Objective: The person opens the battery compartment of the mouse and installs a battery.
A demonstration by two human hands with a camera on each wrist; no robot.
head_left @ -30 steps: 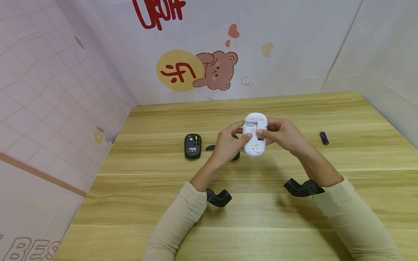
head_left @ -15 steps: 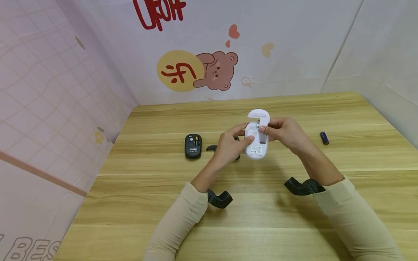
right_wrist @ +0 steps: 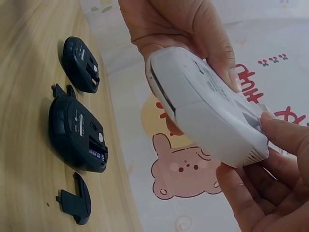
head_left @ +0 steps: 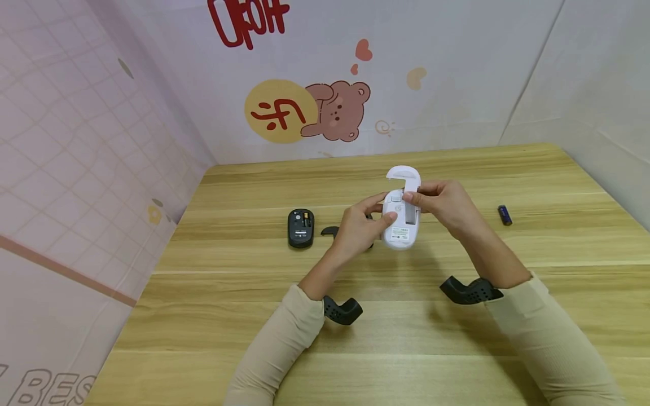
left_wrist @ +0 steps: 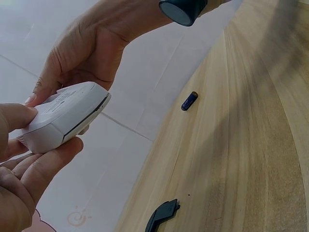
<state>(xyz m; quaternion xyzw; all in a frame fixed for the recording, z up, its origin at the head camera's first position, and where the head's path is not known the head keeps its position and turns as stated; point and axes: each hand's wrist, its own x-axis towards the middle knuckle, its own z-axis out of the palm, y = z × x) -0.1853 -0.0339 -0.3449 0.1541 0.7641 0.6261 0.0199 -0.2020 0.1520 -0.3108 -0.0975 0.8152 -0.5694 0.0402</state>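
My left hand (head_left: 358,225) grips a white computer mouse (head_left: 399,239) above the table, its label side turned up. The thumb lies across the underside, and the fingers are behind it. An L-shaped white battery cover (head_left: 404,172) stands out past the top end of the mouse. My right hand (head_left: 447,206) pinches this cover between thumb and fingers, close against the mouse. An opened battery slot shows dark beside the right thumb. In the right wrist view the white mouse (right_wrist: 203,121) is seen from its side, between both hands.
A black mouse (head_left: 301,228) lies at left, bottom up, a battery in its slot. Another black mouse (right_wrist: 79,133) is mostly hidden behind my left hand in the head view. Two black covers, one a loose cover (right_wrist: 77,200), lie nearby. A blue battery (head_left: 504,215) lies at right.
The white cover has slid upward away from the mouse body, with my right hand moving slightly up. The mouse and left hand have shifted a little right and down.
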